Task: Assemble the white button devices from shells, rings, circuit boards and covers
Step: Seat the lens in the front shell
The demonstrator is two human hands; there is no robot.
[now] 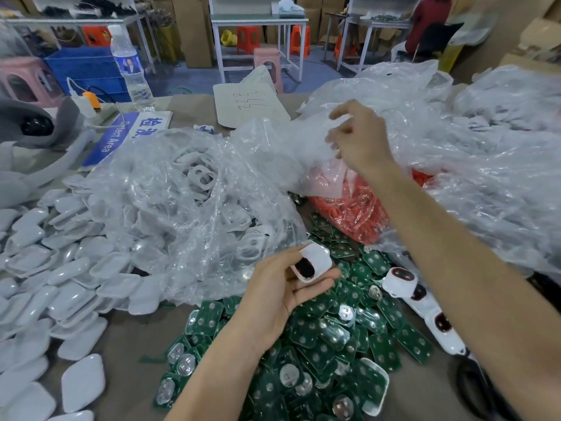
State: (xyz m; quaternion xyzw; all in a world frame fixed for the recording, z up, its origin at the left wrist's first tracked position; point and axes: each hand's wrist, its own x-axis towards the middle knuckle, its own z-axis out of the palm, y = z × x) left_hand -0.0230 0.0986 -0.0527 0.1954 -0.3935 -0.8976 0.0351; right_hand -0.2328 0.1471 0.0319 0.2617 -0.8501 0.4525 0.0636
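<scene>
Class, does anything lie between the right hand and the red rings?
Yes. Crumpled clear plastic film covers the red rings, which lie bagged just below the right hand. The fingers are at that film, so it probably has to be opened or pulled aside first.

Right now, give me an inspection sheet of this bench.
Surface: table, mostly buried under parts.
Job's things: covers piled left; boards heaped centre; ring bag; red bag; finished devices right.
Clutter: bottle, paper, sign.
Grippers: left hand holds a shell; right hand at the far bag, grip unclear.
Cables: white cord by the sign.
Surroundings: stools, benches, a seated person.
</scene>
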